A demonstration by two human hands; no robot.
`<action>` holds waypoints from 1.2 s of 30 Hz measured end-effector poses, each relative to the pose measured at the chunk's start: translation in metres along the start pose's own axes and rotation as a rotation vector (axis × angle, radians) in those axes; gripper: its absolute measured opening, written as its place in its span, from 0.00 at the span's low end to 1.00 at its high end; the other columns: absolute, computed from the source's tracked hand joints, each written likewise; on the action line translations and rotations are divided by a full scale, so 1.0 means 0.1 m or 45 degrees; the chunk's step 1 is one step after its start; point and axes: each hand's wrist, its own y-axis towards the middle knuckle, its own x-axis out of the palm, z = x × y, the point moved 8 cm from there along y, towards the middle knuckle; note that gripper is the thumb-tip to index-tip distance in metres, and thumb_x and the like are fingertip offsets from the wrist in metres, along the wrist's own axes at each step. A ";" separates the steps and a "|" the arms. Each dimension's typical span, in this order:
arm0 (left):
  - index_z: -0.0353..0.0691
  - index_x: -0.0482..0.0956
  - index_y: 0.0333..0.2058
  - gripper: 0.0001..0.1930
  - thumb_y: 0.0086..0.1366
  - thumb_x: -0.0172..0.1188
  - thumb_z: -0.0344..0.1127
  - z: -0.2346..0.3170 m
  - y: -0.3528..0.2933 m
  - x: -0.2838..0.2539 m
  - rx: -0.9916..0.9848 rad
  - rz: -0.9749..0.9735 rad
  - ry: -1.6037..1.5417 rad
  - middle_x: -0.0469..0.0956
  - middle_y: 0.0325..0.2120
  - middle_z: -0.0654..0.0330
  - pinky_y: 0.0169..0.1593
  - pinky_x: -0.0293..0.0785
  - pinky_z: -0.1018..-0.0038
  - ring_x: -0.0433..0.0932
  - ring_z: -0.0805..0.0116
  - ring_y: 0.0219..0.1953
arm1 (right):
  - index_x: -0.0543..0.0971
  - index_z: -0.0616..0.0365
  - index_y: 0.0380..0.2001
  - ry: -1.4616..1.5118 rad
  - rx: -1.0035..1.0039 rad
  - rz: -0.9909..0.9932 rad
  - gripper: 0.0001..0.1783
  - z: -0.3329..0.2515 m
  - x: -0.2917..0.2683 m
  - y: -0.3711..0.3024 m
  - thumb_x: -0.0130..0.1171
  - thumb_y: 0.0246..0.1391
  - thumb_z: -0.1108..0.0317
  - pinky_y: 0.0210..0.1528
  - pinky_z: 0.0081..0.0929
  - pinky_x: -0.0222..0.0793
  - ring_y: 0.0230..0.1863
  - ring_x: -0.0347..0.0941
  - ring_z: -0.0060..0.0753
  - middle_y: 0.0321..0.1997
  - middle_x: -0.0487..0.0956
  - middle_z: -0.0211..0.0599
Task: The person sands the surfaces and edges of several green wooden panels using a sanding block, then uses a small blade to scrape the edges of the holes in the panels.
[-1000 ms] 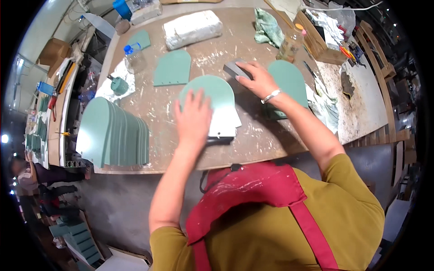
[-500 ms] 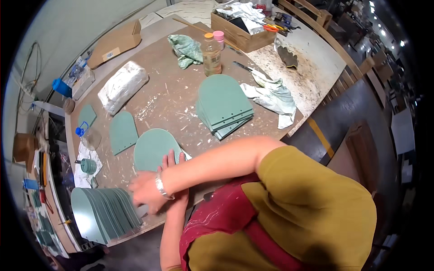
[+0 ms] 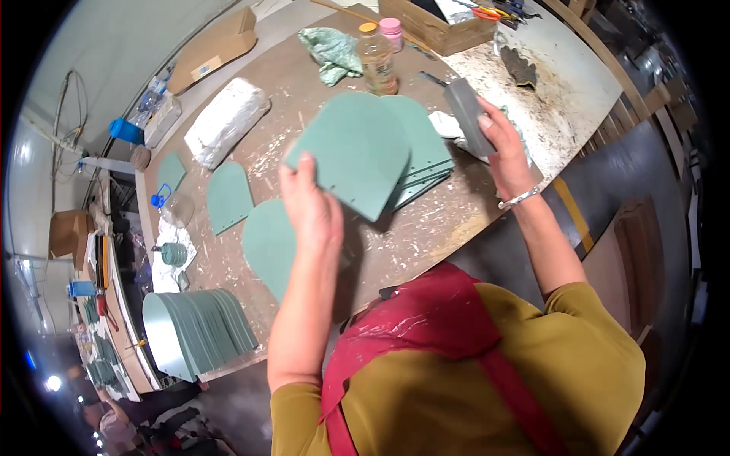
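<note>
A green round-topped panel (image 3: pixel 353 148) is tilted above the table, gripped at its near left edge by my left hand (image 3: pixel 313 205), thumb on top. Behind and partly under it lies a stack of similar panels (image 3: pixel 422 140) with small holes along the straight edge. My right hand (image 3: pixel 508 144) grips a dark grey block (image 3: pixel 467 114), which looks like a sanding block, to the right of the stack. A white cloth (image 3: pixel 447 124) lies partly hidden behind the block. Another green panel (image 3: pixel 266 243) rests flat left of my left forearm.
At the near left stands a row of upright green panels (image 3: pixel 201 327). Farther off are a white wrapped bundle (image 3: pixel 226 121), a bottle with an orange cap (image 3: pixel 378 64), a green-stained cloth (image 3: pixel 332 53) and a wooden box (image 3: pixel 441 26). A glove (image 3: pixel 518 67) lies at the far right.
My arms have uncrossed. The right hand has swung from the near left to the right and now holds the grey block; the left hand has moved up and now holds a panel.
</note>
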 end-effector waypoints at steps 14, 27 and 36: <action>0.38 0.66 0.62 0.25 0.67 0.55 0.35 0.43 -0.55 -0.16 0.618 -0.369 1.427 0.60 0.65 0.47 0.71 0.49 0.59 0.56 0.51 0.69 | 0.69 0.62 0.61 -0.423 -0.139 -0.108 0.28 0.34 -0.13 0.11 0.59 0.61 0.61 0.64 0.28 0.60 0.61 0.66 0.31 0.59 0.73 0.38; 0.43 0.62 0.66 0.29 0.69 0.53 0.45 0.53 -0.48 -1.49 0.338 -0.214 2.287 0.49 0.71 0.48 0.70 0.49 0.50 0.44 0.34 0.71 | 0.71 0.44 0.62 -1.091 -0.920 -0.964 0.34 0.94 2.51 -0.49 0.63 0.50 0.56 0.62 0.49 0.62 0.60 0.65 0.61 0.62 0.66 0.57; 0.44 0.62 0.66 0.27 0.71 0.50 0.43 0.52 -0.47 -1.51 0.359 -0.278 2.292 0.50 0.71 0.51 0.71 0.47 0.52 0.45 0.36 0.71 | 0.71 0.49 0.60 -1.193 -0.881 -0.956 0.31 0.79 2.32 -0.97 0.61 0.52 0.55 0.61 0.47 0.62 0.58 0.66 0.61 0.59 0.68 0.56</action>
